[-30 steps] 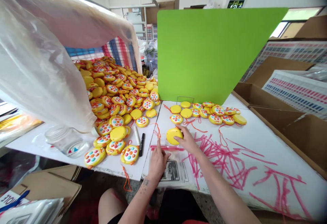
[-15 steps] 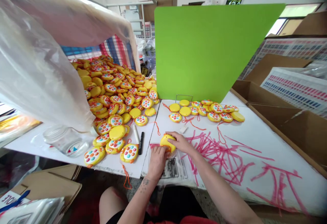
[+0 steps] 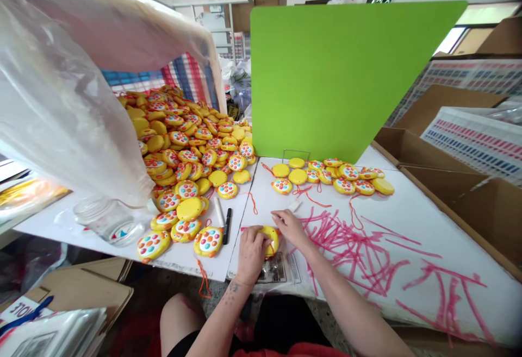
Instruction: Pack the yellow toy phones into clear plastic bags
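Note:
My left hand (image 3: 252, 249) is closed on a yellow toy (image 3: 272, 242) at the front edge of the table, its plain, rounded side facing up. The fingers cover the toy's left part. Just above and to the right, apart from the toy, my right hand (image 3: 290, 229) hovers with its fingers stretched out to the left. Beyond its knuckles lies a small white piece (image 3: 294, 205). Under the toy is a clear plastic bag (image 3: 281, 270) with dark print. To the left are a black marker (image 3: 227, 226) and a white marker-like stick (image 3: 218, 212).
A large heap of yellow toys with coloured buttons (image 3: 191, 134) spills from a plastic-lined bag (image 3: 73, 85). More yellow toys (image 3: 345, 186) lie before a green board (image 3: 326, 80). A clear jar (image 3: 108, 221) lies at left. Pink strips (image 3: 354, 254) cover the right; cardboard boxes (image 3: 460, 205) stand beyond.
My right hand has let go of the yellow toy and moved slightly up and right. The toy has shifted a little downward, still in my left hand.

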A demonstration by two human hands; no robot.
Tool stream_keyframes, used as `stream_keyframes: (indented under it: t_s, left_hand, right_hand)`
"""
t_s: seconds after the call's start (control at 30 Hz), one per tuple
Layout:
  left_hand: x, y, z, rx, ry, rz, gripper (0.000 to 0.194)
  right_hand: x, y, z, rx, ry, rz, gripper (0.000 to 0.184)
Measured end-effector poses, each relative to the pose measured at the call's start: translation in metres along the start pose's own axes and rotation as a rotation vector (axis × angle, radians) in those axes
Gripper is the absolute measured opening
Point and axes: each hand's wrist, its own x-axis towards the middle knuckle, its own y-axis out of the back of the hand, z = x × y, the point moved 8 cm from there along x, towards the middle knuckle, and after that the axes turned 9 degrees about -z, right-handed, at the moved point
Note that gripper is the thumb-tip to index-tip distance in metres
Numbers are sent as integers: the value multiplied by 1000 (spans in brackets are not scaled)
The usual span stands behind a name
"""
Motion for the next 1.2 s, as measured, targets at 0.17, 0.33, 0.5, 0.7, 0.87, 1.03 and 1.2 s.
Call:
stream_keyframes:
  t_s: [0.17,0.33,0.5,0.7,0.87,1.03,1.2]
  left_hand:
    - [1,-9,-9,-176,61,-66,7]
    - [5,-14,-20,-338,177,-186,4]
    - [17,0,-11,-229,202,-318,5]
    - [16,12,-3,-189,261,-350,13]
    - [-7,38,-31,-488,427,87,42]
    - [-27,-4,-50,-1076,699,-102,65]
    - [-27,-9,-42,-1228,753,-136,52]
  right_hand:
    - [-23,3,21,-44,-146,-26,30]
    - [-35,-14,13,-20,-110,21,37]
    - [-42,-13,-10,-26,-95,83,44]
    - [-44,-8,-26,307,-30,102,45]
    - [-45,-10,-27,610,-42,70,46]
    - [-47,-3,-32,643,-16,130,45]
    - [-51,19,-50,366,102,248,38]
